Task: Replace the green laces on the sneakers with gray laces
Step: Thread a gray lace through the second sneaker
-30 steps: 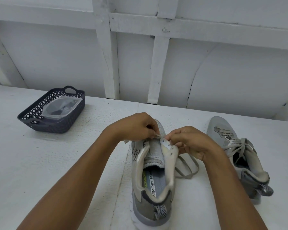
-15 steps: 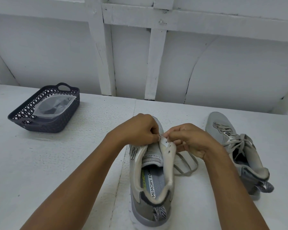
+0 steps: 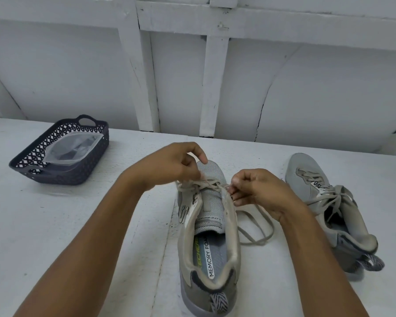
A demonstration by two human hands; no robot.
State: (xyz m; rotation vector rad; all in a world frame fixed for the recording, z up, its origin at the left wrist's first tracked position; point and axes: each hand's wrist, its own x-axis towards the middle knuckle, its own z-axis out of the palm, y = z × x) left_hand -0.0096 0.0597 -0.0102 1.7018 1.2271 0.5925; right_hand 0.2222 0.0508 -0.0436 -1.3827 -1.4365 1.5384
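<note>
Over the last second the hands are parted. A moment ago they are bunched fingertip to fingertip over the front eyelets of the gray mesh sneaker [image 3: 209,225] that stands in the middle of the white counter [image 3: 78,225], heel toward the camera. Now the left hand [image 3: 169,165] is lifted and drawn off to the left, above the toe, while the right hand [image 3: 258,191] is kept low at the right-hand eyelet row. The hands are therefore held apart, each with its fingers curled: the right one is pinched on the gray lace [image 3: 209,185] at the eyelet, and the left one appears to be pinched on the strand that is pulled up from the crossing.

A taut crossing of lace is now laid over the lower tongue, where none is to be made out earlier. The slack is left in loops on the counter just beside the sneaker's right flank.

This is judged to be an early pass of the relacing: only the front eyelets are threaded and the upper ones are bare. No green lace is seen anywhere. A second gray sneaker [image 3: 304,168], already laced and tied, is lying to the right; a dark perforated plastic basket [image 3: 62,177] with a clear plastic bag [image 3: 71,149] is set well to the left.
</note>
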